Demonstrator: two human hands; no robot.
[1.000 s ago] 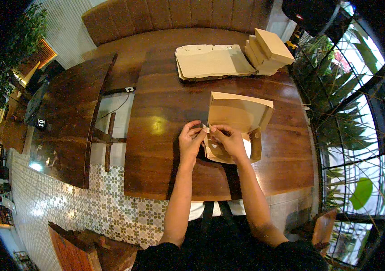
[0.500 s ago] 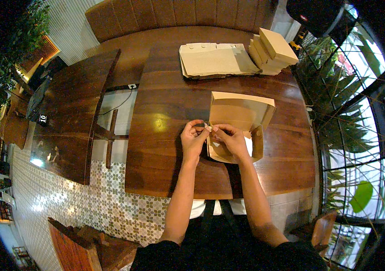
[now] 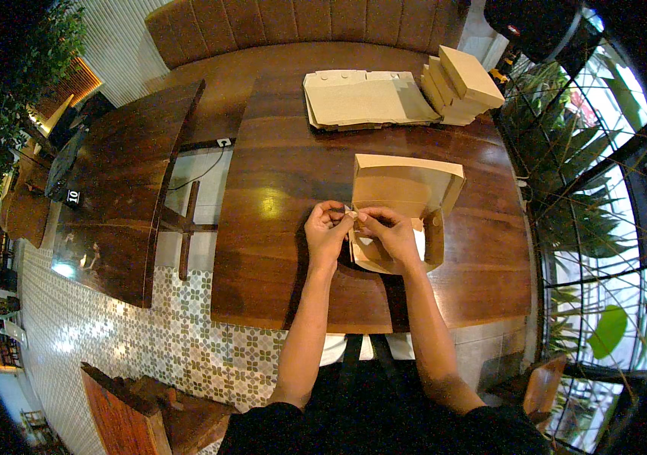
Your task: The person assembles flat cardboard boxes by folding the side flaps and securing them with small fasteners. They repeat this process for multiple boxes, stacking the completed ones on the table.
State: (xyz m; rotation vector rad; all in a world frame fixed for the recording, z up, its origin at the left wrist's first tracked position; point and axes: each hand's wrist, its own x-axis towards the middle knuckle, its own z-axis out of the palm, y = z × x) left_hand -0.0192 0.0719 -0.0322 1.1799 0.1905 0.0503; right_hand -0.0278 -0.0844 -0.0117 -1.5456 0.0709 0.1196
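A brown cardboard box stands on the wooden table in front of me, its lid raised at the back. Something white lies inside on its floor, partly covered by my right hand. At the box's left side, near the lid hinge, my left hand pinches with thumb and forefinger. Right beside it, my right hand pinches at the same spot, reaching across the box. Between the fingertips a small pale piece shows, seemingly the edge or tab of the side wall; the fingers cover most of it.
Flat cardboard blanks lie piled at the table's far side, beside a stack of folded boxes. A second wooden table stands to the left across a gap with a cable. Plants and a window grid border the right; wooden chairs stand near me.
Both hands stay at the box's left side with barely any finger movement. The whole view has shifted very slightly.
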